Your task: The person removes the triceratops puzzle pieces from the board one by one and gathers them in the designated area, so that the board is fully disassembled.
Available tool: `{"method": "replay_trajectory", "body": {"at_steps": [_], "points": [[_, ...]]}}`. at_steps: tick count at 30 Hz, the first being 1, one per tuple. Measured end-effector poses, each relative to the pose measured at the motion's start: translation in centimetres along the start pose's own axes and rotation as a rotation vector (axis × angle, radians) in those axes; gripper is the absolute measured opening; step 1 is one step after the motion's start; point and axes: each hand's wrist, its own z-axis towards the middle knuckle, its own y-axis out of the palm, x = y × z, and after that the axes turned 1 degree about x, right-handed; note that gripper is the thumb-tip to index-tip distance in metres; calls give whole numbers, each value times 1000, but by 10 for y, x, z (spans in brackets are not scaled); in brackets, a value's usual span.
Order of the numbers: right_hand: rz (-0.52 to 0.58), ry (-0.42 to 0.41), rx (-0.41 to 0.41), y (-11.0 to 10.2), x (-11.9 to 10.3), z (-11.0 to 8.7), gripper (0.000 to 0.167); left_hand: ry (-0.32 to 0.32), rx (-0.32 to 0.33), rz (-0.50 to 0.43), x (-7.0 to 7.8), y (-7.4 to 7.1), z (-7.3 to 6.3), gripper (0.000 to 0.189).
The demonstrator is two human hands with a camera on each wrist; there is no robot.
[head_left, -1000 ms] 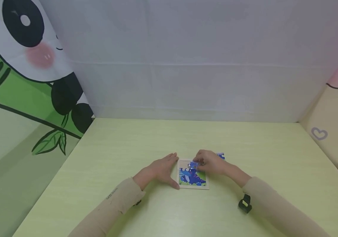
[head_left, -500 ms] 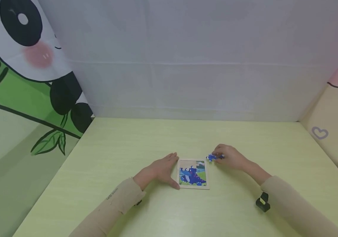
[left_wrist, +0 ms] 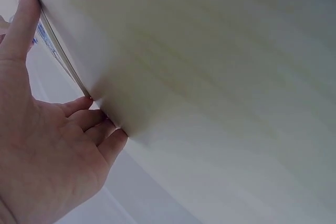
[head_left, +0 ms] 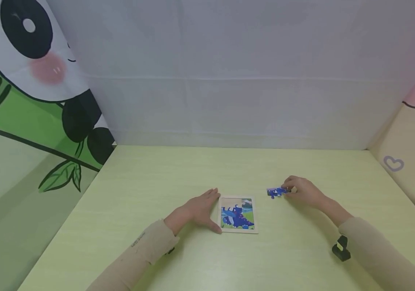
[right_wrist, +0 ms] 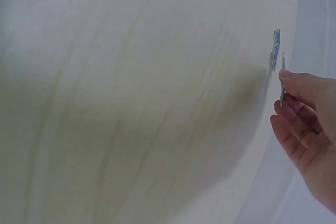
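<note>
A small dinosaur jigsaw puzzle [head_left: 237, 217] lies in a pale wooden tray, its bare backing showing at the upper left. My left hand [head_left: 201, 208] rests at the tray's left edge, thumb at the lower corner and fingers at the upper one; the left wrist view shows the thumb and fingertips touching the rim [left_wrist: 65, 59]. To the right of the tray, my right hand [head_left: 307, 193] pinches a blue puzzle piece [right_wrist: 283, 85] between thumb and fingers, just above the table. Another blue puzzle piece [head_left: 273, 193] lies on the table beside it, partly overlapped in the head view.
The pale yellow-green table [head_left: 178, 169] extends around the puzzle. A white sheet [head_left: 207, 101] hangs behind its far edge. Cartoon-printed panels [head_left: 80, 117] stand at the left. A small black device [head_left: 341, 248] sits at the right wrist.
The right hand has moved right, from over the puzzle's upper part to beyond the loose piece, carrying a piece away from the tray. My left hand stays at the tray's edge.
</note>
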Motion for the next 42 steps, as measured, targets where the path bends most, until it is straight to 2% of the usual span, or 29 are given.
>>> {"method": "replay_trajectory", "body": {"at_steps": [4,18,26,42], "points": [[19,26,3,-2,6,-5,20,-1,4,2,0,1,0,114],[18,16,29,1,17,-7,19,-9,3,17,-1,2,0,115],[32,45,20,3,22,-7,20,2,-1,25,0,0,0,114],[86,62,2,3,23,-8,26,8,4,14,1,0,-1,115]]}}
